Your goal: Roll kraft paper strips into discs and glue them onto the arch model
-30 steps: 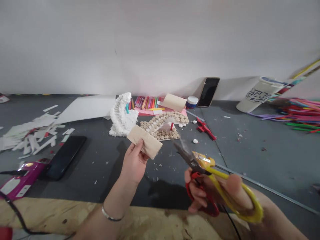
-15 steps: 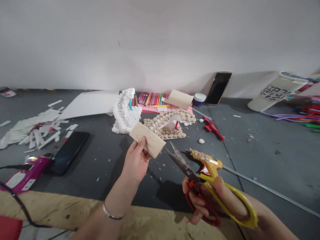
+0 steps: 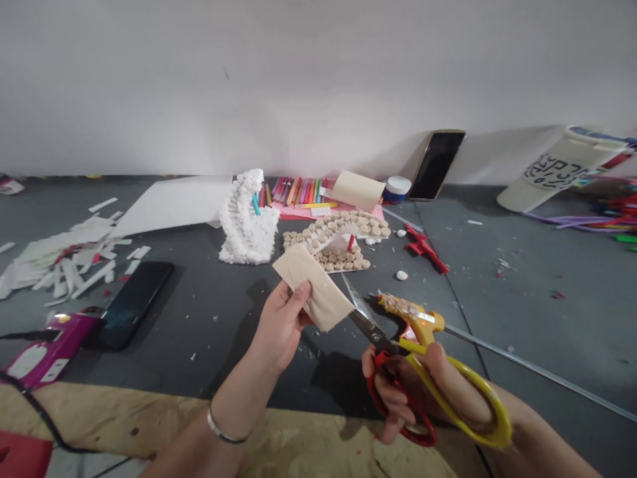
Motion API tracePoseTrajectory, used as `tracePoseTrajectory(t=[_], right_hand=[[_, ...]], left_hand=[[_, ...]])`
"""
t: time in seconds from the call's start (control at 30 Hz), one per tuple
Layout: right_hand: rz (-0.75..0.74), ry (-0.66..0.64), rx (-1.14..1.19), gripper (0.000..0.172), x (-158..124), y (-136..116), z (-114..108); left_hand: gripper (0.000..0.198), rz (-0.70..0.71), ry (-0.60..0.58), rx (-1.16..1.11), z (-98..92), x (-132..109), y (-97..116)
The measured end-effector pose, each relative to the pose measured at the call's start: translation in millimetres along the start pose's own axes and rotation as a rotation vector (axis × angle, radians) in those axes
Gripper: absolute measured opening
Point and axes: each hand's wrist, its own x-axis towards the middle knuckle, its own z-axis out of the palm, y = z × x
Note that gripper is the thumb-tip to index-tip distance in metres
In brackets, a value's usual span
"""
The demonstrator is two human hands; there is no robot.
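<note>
My left hand (image 3: pixel 279 325) pinches a beige strip of cloth-like material (image 3: pixel 313 287), holding it up over the dark floor. My right hand (image 3: pixel 423 392) grips scissors (image 3: pixel 398 358) with one red and one yellow handle. Their blades are apart, and the right end of the strip lies between them. A yellow glue gun (image 3: pixel 413 315) lies on the floor just behind the scissors. Beyond the strip stand a white foam spiral model (image 3: pixel 246 222) and an arch covered in small round discs (image 3: pixel 338 242).
A black phone (image 3: pixel 132 302) and a purple device (image 3: pixel 44 345) lie at left, near white paper scraps (image 3: pixel 64 255). Coloured markers (image 3: pixel 298 192), a paper roll (image 3: pixel 358 189), a small jar (image 3: pixel 397 188) and a leaning phone (image 3: pixel 438 162) sit by the wall. A white cup (image 3: pixel 557 166) and coloured sticks (image 3: pixel 612 219) lie at right.
The strip has come down and right, and the scissors have moved up to it. The open blades now straddle its right end.
</note>
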Motion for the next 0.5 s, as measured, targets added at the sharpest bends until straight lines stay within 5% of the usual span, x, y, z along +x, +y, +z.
tracePoseTrajectory(t=[0.2, 0.5], right_hand=[[0.006, 0.009, 0.084, 0.08, 2.8, 2.8, 2.1], [0.013, 0.19, 0.089, 0.078, 5.3, 1.5, 10.6]], left_hand=[[0.044, 0.03, 0.02, 0.029, -0.3, 0.8, -2.9], [0.039, 0.082, 0.011, 0.018, -2.2, 2.3, -3.2]])
